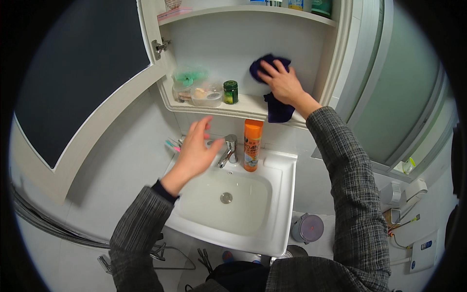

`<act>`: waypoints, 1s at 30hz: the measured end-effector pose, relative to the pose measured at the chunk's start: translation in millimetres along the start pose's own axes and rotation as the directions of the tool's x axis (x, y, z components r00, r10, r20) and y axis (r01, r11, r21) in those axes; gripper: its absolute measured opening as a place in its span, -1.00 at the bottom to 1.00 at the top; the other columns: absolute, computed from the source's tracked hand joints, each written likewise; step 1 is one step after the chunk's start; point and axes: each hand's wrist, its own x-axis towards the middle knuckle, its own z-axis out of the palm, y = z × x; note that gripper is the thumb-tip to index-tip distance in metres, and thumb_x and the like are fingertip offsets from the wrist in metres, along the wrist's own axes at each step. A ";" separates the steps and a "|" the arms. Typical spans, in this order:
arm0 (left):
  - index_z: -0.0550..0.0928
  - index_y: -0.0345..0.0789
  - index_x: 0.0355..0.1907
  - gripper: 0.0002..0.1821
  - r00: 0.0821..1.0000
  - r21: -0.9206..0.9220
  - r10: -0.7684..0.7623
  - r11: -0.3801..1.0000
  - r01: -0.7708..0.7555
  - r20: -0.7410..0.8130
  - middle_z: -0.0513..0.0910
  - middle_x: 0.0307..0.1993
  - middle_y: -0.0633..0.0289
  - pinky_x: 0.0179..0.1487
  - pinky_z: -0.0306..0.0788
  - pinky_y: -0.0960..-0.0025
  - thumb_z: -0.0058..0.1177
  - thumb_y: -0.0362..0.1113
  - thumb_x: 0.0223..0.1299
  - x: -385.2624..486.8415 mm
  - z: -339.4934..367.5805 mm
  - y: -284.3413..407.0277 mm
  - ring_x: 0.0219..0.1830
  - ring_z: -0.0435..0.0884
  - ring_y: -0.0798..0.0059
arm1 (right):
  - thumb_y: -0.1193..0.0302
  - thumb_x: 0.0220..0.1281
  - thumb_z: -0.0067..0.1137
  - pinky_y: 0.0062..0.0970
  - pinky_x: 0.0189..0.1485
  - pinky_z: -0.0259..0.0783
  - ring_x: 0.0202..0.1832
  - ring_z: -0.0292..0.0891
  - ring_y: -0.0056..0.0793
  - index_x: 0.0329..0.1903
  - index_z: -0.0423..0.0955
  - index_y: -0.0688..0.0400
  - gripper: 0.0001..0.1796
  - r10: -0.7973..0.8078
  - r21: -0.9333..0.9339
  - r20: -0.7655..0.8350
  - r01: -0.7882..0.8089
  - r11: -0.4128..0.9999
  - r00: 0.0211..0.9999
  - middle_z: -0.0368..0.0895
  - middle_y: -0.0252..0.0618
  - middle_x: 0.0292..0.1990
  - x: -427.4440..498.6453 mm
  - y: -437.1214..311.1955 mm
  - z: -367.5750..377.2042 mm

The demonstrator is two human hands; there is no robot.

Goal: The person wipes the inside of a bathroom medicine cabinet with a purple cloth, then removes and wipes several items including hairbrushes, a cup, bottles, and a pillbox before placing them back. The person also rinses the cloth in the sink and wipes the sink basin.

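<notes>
My right hand (284, 82) presses a dark purple cloth (270, 60) against the back wall of an open white cabinet (219, 40), its fingers spread over the fabric. Part of the cloth hangs below the hand over the lower shelf's front edge. Above the left side of the sink, my left hand (195, 149) is raised with its fingers apart and nothing in it. On the lower shelf stand a green jar (230, 92), a clear plastic tub (207, 95) and another container (182, 89) with a green bag on top. An orange foam cleaner can (252, 146) stands upright behind the basin.
The mirrored cabinet door (87, 84) hangs open at left. A chrome faucet (230, 149) rises from the white sink (284, 204), beside toothbrushes (172, 145). Bottles and boxes sit on the upper shelf (248, 10). A lidded bin (309, 228) stands on the floor at right.
</notes>
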 end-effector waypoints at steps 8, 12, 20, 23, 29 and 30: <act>0.42 -0.47 0.04 -0.37 0.893 0.723 0.411 0.671 -0.163 -0.181 0.36 0.01 0.02 0.15 0.09 0.09 0.22 -0.09 -0.03 120.8 44.0 -18.1 0.11 0.22 0.08 | 0.15 0.17 -0.02 -0.14 0.09 0.37 0.18 0.21 -0.25 0.07 0.49 -0.18 -0.61 0.033 0.345 0.420 -0.193 0.919 0.907 0.40 -0.35 0.08 -27.1 -24.9 -0.8; 0.56 -0.48 -0.23 -0.45 0.922 0.801 0.330 0.598 -0.036 -0.204 0.36 -0.05 0.05 0.09 0.04 0.11 0.21 0.03 -0.05 157.0 53.3 -20.5 0.07 0.21 0.17 | 0.18 0.09 0.04 -0.06 0.06 0.39 0.16 0.26 -0.10 -0.06 0.59 -0.09 -0.66 0.295 0.227 0.527 -0.466 0.855 0.797 0.42 -0.23 0.04 -41.0 -20.5 -7.5; 0.66 -0.36 -0.33 -0.48 0.977 0.794 0.147 0.607 0.036 -0.157 0.32 0.09 0.07 0.16 -0.04 0.03 0.27 0.10 -0.15 172.8 62.4 -15.4 0.17 0.13 0.15 | 0.20 0.00 0.07 -0.22 -0.01 0.46 -0.06 0.49 -0.05 -0.16 0.61 0.04 -0.65 0.432 0.172 0.565 -0.612 0.772 0.703 0.53 -0.02 -0.11 -53.8 -15.7 -18.6; 0.64 -0.35 -0.24 -0.46 0.964 0.761 0.199 0.648 0.004 -0.175 0.40 0.02 0.09 0.17 -0.04 0.06 0.33 0.05 -0.19 169.1 58.6 -19.5 0.16 0.17 0.18 | 0.28 -0.01 0.03 -0.24 -0.04 0.47 -0.03 0.50 0.00 -0.19 0.61 0.14 -0.66 0.247 0.409 0.545 -0.512 0.756 0.801 0.56 0.03 -0.16 -53.9 -16.0 -34.6; 0.54 -0.39 -0.06 -0.42 0.971 -0.122 0.101 0.984 -0.130 -0.216 0.58 -0.23 0.29 0.01 0.27 0.34 0.35 -0.07 -0.11 156.5 69.4 -19.4 -0.13 0.47 0.43 | 0.31 0.00 0.00 -0.26 -0.07 0.47 -0.08 0.52 -0.09 -0.23 0.60 0.13 -0.69 0.468 0.302 0.424 -0.608 0.734 0.775 0.56 -0.04 -0.15 -66.3 -13.8 -9.9; 0.54 -0.39 -0.07 -0.43 0.992 -0.472 -0.040 0.881 -0.020 -0.117 0.59 -0.24 0.31 -0.04 0.34 0.39 0.34 -0.06 -0.07 149.1 68.4 -16.4 -0.20 0.50 0.48 | 0.30 0.00 0.00 -0.26 -0.07 0.47 -0.09 0.52 -0.09 -0.23 0.61 0.12 -0.70 0.444 0.338 0.431 -0.596 0.728 0.786 0.56 -0.05 -0.15 -69.4 -15.8 -16.0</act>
